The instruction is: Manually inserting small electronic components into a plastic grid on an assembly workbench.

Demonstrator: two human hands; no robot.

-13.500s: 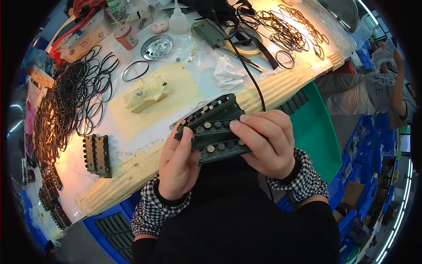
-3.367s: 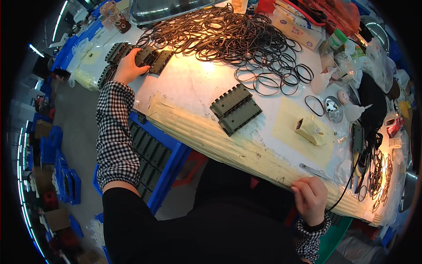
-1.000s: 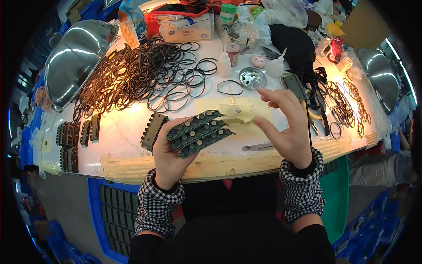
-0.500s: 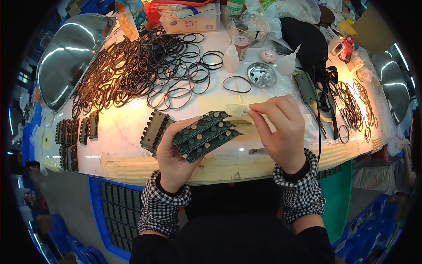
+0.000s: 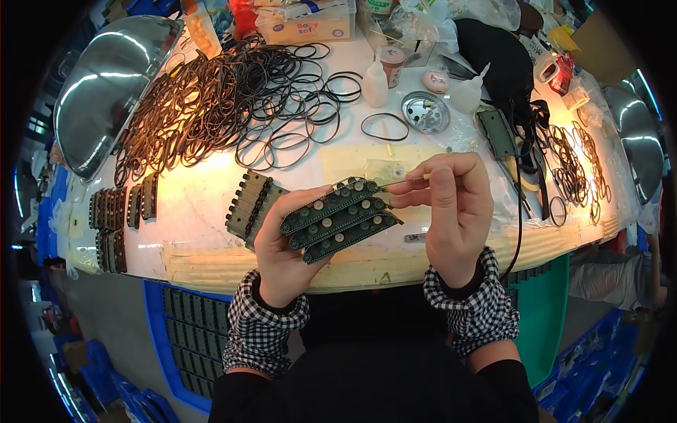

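My left hand [image 5: 280,262] is closed round a stack of dark green toy tank track pieces [image 5: 338,224], three rows of round wheels facing up. At their right end my right hand [image 5: 458,211] pinches a thin stick [image 5: 404,181], whose tip is at or close to the top row; I cannot tell whether it touches. Behind the fingers lies a small clear plastic sheet [image 5: 381,168] on the table. Left of my left hand stands a block of similar olive pieces [image 5: 248,210], partly hidden by the hand.
Heaped black rubber bands [image 5: 233,99] cover the back left, beside a shiny lamp shade [image 5: 106,92]. Squeeze bottles [image 5: 375,86] and a round metal dish [image 5: 426,113] stand behind. More pieces [image 5: 108,208] sit at left. A blue tray [image 5: 154,310] and a green tray [image 5: 557,310] are below.
My right hand has moved from the clear plastic sheet to the right end of the track pieces, and the thin stick now shows in its fingers. My left hand keeps its grip.
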